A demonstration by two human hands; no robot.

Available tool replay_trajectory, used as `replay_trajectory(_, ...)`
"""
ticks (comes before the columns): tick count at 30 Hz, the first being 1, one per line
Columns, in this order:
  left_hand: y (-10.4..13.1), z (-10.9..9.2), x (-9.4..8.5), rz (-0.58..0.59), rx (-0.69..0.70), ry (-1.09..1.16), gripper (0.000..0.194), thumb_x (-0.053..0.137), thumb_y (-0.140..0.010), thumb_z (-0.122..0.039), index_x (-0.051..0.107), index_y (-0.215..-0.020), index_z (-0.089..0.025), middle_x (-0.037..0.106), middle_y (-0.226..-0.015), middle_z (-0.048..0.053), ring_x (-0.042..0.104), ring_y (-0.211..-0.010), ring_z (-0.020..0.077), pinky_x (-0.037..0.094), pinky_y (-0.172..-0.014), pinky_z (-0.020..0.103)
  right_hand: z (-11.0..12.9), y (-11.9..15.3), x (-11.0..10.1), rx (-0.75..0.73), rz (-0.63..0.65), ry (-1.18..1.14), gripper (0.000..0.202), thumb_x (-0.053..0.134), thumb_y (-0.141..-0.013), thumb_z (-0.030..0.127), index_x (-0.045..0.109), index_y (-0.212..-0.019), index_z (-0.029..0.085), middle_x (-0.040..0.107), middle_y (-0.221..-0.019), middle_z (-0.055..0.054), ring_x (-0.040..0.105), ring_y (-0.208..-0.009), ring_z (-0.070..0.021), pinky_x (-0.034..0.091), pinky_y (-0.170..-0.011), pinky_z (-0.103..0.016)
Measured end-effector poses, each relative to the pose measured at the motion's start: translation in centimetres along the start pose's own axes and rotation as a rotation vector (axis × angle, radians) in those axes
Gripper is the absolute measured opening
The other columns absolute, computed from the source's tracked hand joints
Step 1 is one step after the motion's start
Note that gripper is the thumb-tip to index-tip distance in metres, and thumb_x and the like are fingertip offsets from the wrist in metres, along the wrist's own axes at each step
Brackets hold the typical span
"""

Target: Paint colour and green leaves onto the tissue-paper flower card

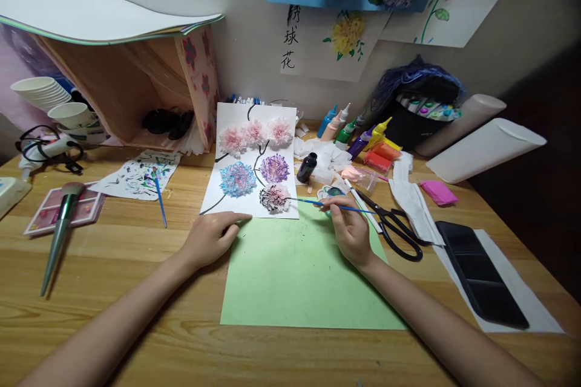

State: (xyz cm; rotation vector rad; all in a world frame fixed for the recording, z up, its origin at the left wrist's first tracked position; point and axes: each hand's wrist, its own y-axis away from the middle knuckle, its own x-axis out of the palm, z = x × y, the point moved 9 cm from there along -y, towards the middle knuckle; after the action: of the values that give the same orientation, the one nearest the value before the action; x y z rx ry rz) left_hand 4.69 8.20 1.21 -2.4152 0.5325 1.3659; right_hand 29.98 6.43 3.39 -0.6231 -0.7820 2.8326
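Note:
A blue-handled paintbrush [336, 206] is pinched in the fingers of my right hand [350, 230]. Its tip touches the pink flower with black edges [275, 198] at the lower right of a white paper [254, 148]. My left hand [209, 237] rests by that paper's lower edge, index finger stretched along it and the other fingers curled. Above are a blue flower [238, 179], a purple flower [274, 168] and a row of pink flowers [253, 132], with black painted stems between. A green sheet [299, 278] lies under the paper's lower part.
Black scissors [394, 227], an open dark bottle [307, 167], paint bottles [345, 127] and a phone-like black object [481, 275] lie right. Leftward are a large makeup brush [63, 227], a second paintbrush [160, 199] on stained paper [136, 178], paper cups [68, 115] and an open box [122, 84].

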Motion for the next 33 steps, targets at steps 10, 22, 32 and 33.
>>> replay_trajectory(10,-0.07,0.01,0.12,0.008,0.002,-0.011,0.039,0.038,-0.083,-0.02,0.066,-0.108,-0.025,0.07,-0.104,-0.001,0.066,-0.089,0.0165,0.049,-0.075,0.028,0.02,0.11,-0.63,-0.006,-0.065,-0.027,0.015,0.043,-0.09,0.025,0.057,-0.092,0.023,0.06,-0.087,-0.005,0.058,-0.079,-0.0176,0.049,-0.069,-0.035)
replay_trajectory(22,-0.08,-0.11,0.08,0.01,0.003,-0.015,0.038,0.039,-0.083,-0.019,0.066,-0.108,-0.026,0.071,-0.101,-0.001,0.066,-0.087,0.0165,0.049,-0.073,0.028,0.31,-0.01,-0.69,-0.046,-0.055,-0.052,0.014,0.042,-0.09,0.023,0.056,-0.09,0.023,0.061,-0.085,-0.004,0.058,-0.081,-0.0182,0.048,-0.073,-0.036)
replay_trajectory(32,0.05,0.09,0.14,0.016,-0.009,-0.01,0.039,0.038,-0.083,-0.019,0.066,-0.109,-0.025,0.07,-0.103,-0.001,0.066,-0.088,0.0173,0.048,-0.073,0.03,0.37,0.02,-0.87,-0.074,-0.068,-0.085,0.015,0.042,-0.09,0.017,0.056,-0.091,0.022,0.06,-0.085,-0.003,0.057,-0.08,-0.0162,0.047,-0.072,-0.034)
replay_trajectory(33,0.05,0.1,0.13,0.016,-0.01,-0.012,0.039,0.038,-0.083,-0.019,0.066,-0.109,-0.025,0.07,-0.102,-0.001,0.066,-0.087,0.0174,0.048,-0.073,0.03,0.63,0.03,-0.64,-0.098,-0.04,-0.081,0.015,0.043,-0.09,0.016,0.056,-0.09,0.022,0.06,-0.085,-0.003,0.057,-0.082,-0.0169,0.047,-0.073,-0.035)
